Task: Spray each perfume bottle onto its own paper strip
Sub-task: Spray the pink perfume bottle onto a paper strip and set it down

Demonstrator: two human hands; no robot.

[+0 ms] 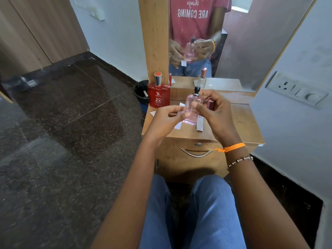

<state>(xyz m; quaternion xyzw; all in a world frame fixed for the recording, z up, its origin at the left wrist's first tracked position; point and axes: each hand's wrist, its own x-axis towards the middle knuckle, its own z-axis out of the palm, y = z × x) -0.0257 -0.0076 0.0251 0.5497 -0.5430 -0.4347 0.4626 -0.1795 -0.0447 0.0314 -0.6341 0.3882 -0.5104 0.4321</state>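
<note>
A: Head view. Pink perfume bottle [191, 110] is up off the tabletop [240, 123], held between both hands. Right hand [213, 112] is clamped around its right side, thumb across the front. Left hand [166, 116] pinches the lower left edge with fingertips.

B: Cap?

A: Off. Black spray nozzle [196, 91] is exposed above the right hand. A rose-gold cap [210, 103] shows just behind the right hand's fingers; can't tell if it's tucked in the hand or standing on the tabletop.

B: Strips?

A: One paper strip [199, 124] lies just below the right hand, another white strip [177, 125] under the left hand, partly hidden. More paper pieces further left. Red perfume bottle [158, 95] stands capped, beyond the left hand, untouched.

B: So which step?

A: My read: pink bottle is being readied, spray not yet fired. No finger on the nozzle.

B: Next?

A: Likely free the left hand to pick up a strip, put the right index on the nozzle, aim at the paper, press. Watch nozzle direction; can't tell which way the orifice faces.
</note>
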